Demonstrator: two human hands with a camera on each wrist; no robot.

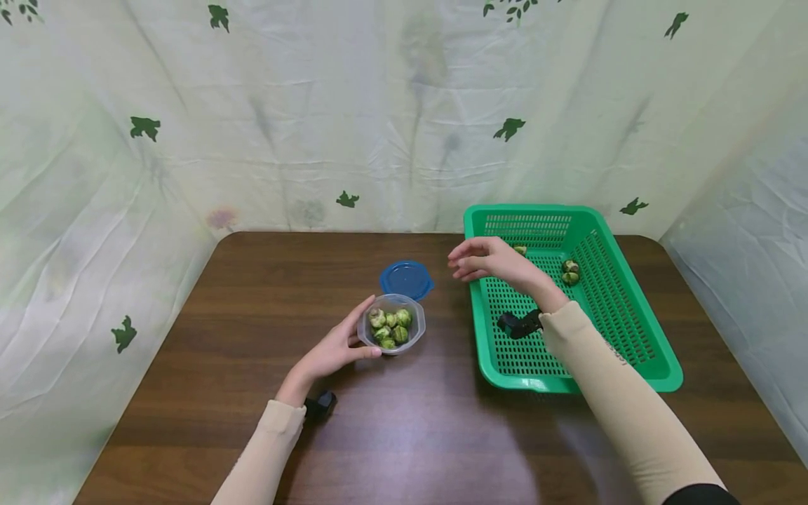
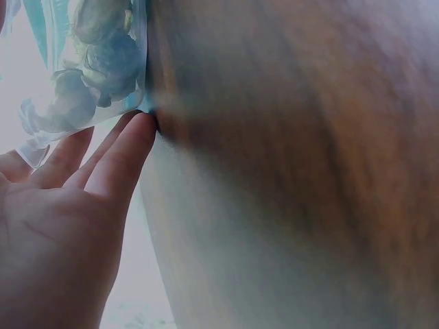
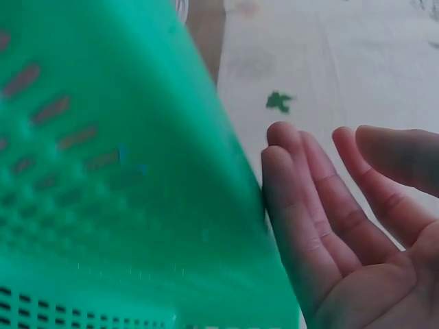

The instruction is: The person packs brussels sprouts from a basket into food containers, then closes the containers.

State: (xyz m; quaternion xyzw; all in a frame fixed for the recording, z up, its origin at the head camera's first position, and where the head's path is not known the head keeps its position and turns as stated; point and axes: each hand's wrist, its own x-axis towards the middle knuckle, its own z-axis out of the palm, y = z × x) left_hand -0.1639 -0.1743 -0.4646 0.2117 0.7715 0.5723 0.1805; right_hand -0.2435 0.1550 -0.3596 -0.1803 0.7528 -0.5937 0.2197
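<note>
In the head view, my left hand (image 1: pixel 333 351) holds a small clear plastic container (image 1: pixel 419 331) on the table, thumb at its near side and fingers round its left side. Several Brussels sprouts (image 1: pixel 391 327) lie inside it. My right hand (image 1: pixel 491 261) hovers over the left rim of a green perforated basket (image 1: pixel 482 344), its fingers loosely bent with nothing in them. More Brussels sprouts (image 1: pixel 571 272) lie in the basket, one partly hidden behind the right hand. The left wrist view shows fingertips (image 2: pixel 140 130) against the container's wall.
A blue lid (image 1: pixel 407 279) lies on the wooden table (image 1: pixel 252 308) just behind the container. White cloth (image 1: pixel 353 126) with green leaf-like shapes hangs behind the table and on both sides. The basket takes up the table's right part.
</note>
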